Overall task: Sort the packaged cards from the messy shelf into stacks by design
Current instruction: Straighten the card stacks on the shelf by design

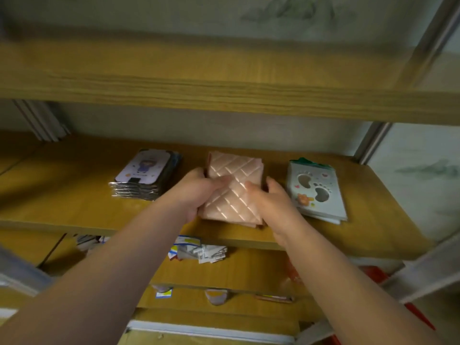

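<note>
A stack of pink quilted-pattern packaged cards (234, 175) sits in the middle of the wooden shelf (82, 202). My left hand (199, 190) grips its left edge, thumb lying on top. My right hand (270, 197) grips its right edge, thumb on the top card. To the left lies a stack of lavender cards with a cartoon figure (144, 174). A stack of pale cards with footprint cut-outs (316, 190) lies to the right, with a green piece showing at its far end.
An upper shelf board (224, 78) hangs over the work area. On the lower shelf lie loose white and blue packets (199, 250). More small packets (164, 291) peek from a shelf further down. Metal uprights (371, 143) frame the right side.
</note>
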Demonstrator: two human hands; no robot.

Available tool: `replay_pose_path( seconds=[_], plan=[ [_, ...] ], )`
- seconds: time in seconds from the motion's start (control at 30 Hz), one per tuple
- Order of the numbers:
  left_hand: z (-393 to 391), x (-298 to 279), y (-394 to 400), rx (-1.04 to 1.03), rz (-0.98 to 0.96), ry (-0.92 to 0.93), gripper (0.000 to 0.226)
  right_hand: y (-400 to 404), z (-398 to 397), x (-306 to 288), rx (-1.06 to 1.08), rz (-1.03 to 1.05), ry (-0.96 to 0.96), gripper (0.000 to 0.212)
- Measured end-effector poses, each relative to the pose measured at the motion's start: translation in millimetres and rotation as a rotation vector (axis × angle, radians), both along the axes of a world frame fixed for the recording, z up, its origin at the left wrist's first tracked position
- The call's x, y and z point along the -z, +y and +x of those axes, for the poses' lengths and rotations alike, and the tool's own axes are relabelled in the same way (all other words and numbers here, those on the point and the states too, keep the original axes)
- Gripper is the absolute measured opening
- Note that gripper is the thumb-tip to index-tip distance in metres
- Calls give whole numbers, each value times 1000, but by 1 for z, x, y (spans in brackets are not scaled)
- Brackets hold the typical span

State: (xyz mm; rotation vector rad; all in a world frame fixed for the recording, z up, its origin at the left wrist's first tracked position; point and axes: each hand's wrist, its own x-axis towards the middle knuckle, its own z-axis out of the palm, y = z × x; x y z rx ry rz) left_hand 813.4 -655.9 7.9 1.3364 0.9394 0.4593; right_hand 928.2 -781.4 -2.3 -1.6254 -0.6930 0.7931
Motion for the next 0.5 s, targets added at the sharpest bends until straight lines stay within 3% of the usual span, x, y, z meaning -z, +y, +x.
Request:
replay_pose_path(
  seconds=[0.1,0.23,0.37,0.5],
  plan=[
    [-6,1,-9,-5,156,-127,42,4,-2,-5,14,67,-67,27],
    [-15,5,-6,61,451,-158,50,4,3,0,22,152,-361,42],
    [-17,16,-6,139,536,-121,80,-2,3,12,-44,180,-502,66],
    [-15,24,-7,172,588,-58,86,-3,5,19,-87,146,-523,67]
  ],
)
